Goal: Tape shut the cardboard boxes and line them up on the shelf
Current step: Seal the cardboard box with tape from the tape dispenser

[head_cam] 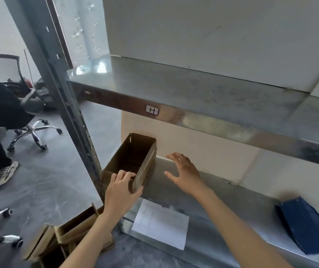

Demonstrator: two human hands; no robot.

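The open cardboard box (133,157) sits at centre-left of the frame, on the left end of the lower shelf (222,200), close against the grey upright post (73,117). Its top is open, its inside is in view, and no tape shows on it. The left hand (122,192) grasps the box's near end, fingers curled over the rim and thumb on the outside. The right hand (185,175) is released, fingers spread, just right of the box and apart from it.

The step looks like squaring the box on the shelf. To do it well, bring the flat right palm against the long side while the left steers the near end, so the box runs parallel to the post. Its flaps would need closing and taping.

More boxes (73,235) lie on the floor at lower left. A white sheet (160,225) hangs at the shelf's front edge, and a blue object (307,227) lies at far right.
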